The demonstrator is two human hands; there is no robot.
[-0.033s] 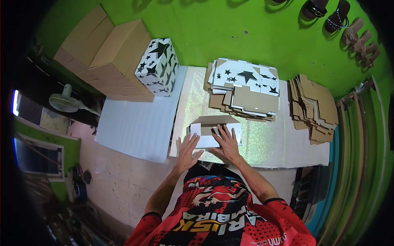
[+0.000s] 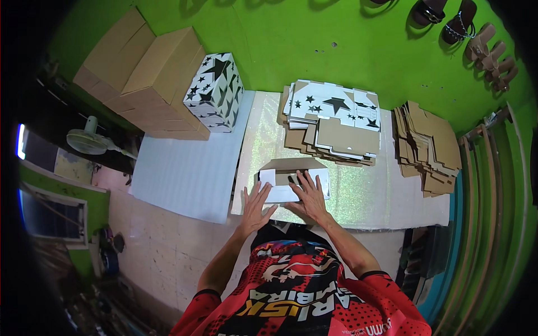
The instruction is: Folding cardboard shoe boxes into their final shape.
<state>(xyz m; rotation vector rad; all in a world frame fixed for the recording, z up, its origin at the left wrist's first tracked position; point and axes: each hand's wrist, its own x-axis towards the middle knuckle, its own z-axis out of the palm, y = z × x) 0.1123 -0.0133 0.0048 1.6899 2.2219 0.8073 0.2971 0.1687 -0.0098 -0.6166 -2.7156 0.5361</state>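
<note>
A small cardboard box (image 2: 280,194), white outside and brown inside, sits near the table's front edge with its far flap raised. My left hand (image 2: 255,208) rests against its front left corner, fingers spread out. Across its front right side lies my right hand (image 2: 309,197), fingers apart, some tips reaching over the box's opening. Neither hand is wrapped round anything. Behind the box lies a stack of flat cardboard blanks (image 2: 342,106), some white with black stars and some brown. The box's right end is partly hidden by my right hand.
More brown cardboard blanks (image 2: 428,140) are piled on the table's right. Folded brown boxes (image 2: 162,73) and a star-printed box (image 2: 216,92) stand at the far left on a pale-covered surface (image 2: 185,173). A fan (image 2: 89,137) is further left. Sandals (image 2: 459,28) hang on the green wall.
</note>
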